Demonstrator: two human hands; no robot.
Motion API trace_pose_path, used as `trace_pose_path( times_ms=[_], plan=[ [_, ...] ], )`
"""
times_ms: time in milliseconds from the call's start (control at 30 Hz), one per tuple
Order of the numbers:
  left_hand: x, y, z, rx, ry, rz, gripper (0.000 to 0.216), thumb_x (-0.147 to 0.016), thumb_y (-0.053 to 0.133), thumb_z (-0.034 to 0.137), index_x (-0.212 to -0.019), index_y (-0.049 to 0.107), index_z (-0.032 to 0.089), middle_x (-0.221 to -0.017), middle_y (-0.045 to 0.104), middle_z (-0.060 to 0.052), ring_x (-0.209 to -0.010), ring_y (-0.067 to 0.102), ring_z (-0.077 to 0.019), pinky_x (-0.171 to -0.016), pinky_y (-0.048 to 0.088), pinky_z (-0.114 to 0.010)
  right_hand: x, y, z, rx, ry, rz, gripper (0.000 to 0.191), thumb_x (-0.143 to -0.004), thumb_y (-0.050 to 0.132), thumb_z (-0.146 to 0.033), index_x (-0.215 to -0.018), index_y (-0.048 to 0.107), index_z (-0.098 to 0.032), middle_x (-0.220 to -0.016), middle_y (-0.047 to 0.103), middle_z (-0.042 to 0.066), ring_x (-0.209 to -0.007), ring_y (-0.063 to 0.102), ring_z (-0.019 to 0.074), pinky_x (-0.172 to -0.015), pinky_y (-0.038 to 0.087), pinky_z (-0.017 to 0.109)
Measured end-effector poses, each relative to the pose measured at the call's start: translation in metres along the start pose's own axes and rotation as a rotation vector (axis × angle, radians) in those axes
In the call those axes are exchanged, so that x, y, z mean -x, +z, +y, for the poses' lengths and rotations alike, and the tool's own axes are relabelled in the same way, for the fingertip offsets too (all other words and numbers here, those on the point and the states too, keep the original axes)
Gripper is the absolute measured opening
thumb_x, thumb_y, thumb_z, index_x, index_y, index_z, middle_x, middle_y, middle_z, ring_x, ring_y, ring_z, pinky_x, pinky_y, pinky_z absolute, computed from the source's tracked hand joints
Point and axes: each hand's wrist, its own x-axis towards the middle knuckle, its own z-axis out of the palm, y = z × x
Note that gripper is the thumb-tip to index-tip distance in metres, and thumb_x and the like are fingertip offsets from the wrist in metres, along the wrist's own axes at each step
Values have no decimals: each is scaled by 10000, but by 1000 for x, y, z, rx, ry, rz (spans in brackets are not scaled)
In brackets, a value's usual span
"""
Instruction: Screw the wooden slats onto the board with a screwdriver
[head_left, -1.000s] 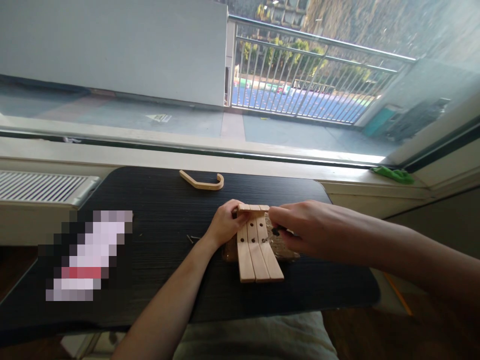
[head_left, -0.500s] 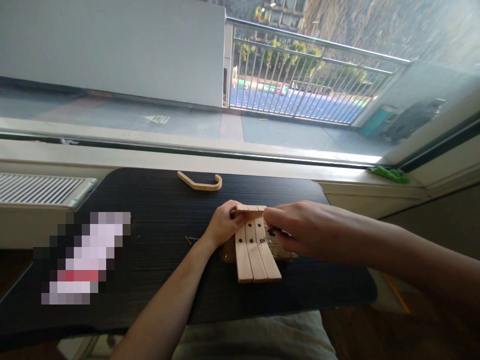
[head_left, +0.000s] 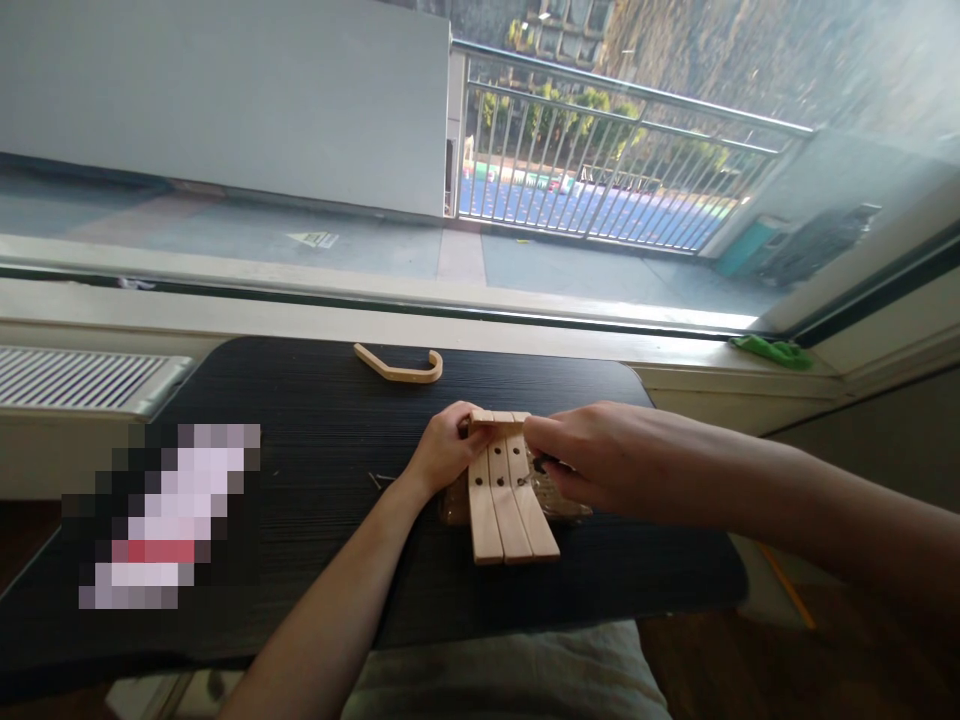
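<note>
A pale wooden piece of three slats point(head_left: 512, 530) with several dark holes lies across a brown plastic-wrapped block point(head_left: 455, 502). Closed round its upper left side is my left hand point(head_left: 448, 446), the thumb inside the curved top end. From the right, my right hand point(head_left: 571, 452) grips a thin screwdriver point(head_left: 539, 464); only a bit of its dark handle and shaft shows. The shaft's tip meets the lower hole of the rightmost slat. My fingers hide most of the handle.
A hook-shaped wooden part point(head_left: 405, 373) lies at the back of the black table point(head_left: 315, 400). A few screws point(head_left: 380, 480) are left of my left hand. A pixelated pale object point(head_left: 169, 510) covers the table's left side. A white radiator point(head_left: 90, 380) and a window sill lie beyond.
The whole view has shifted very slightly. Both hands keep their places on the wooden piece and the screwdriver, whose tip stays at the same hole.
</note>
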Motion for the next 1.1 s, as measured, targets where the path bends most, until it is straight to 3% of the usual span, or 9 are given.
trace_pose_path(
  times_ms=[233,400,600,767,1100],
  plan=[
    [0,1,-1,17,-13,-2,188,-807,661,344,-782,642,159,-778,648,-33,-694,578,-156,-614,470,-251,-2,-8,-1,151,19,-26,156,-941,532,-277,-916,633,-160,-512,445,-48,-420,255,88,-404,143,257],
    [0,1,2,15,0,11,140,-802,661,296,-752,632,168,-758,640,-21,-694,570,-149,-615,463,-240,-5,-4,1,250,48,15,174,-949,532,-305,-928,650,-180,-515,496,-32,-417,263,107,-427,133,287],
    [0,1,5,-22,1,11,124,-806,644,269,-740,627,166,-757,632,-16,-704,569,-149,-648,465,-249,-5,2,-1,112,-52,-12,189,-948,518,-206,-791,616,-166,-710,634,20,-553,470,102,-490,218,271],
    [0,0,6,-9,-10,4,97,-801,649,253,-753,634,169,-768,636,-19,-712,572,-154,-638,464,-249,3,4,1,74,-23,113,74,-898,501,-213,-909,563,-173,-689,569,-14,-509,378,110,-500,191,288],
    [0,0,5,-11,1,4,119,-817,648,279,-778,642,166,-797,643,-31,-738,587,-163,-658,467,-263,7,4,7,11,-23,85,45,-907,433,-186,-895,477,-186,-667,499,-31,-506,348,110,-489,198,275]
  ],
)
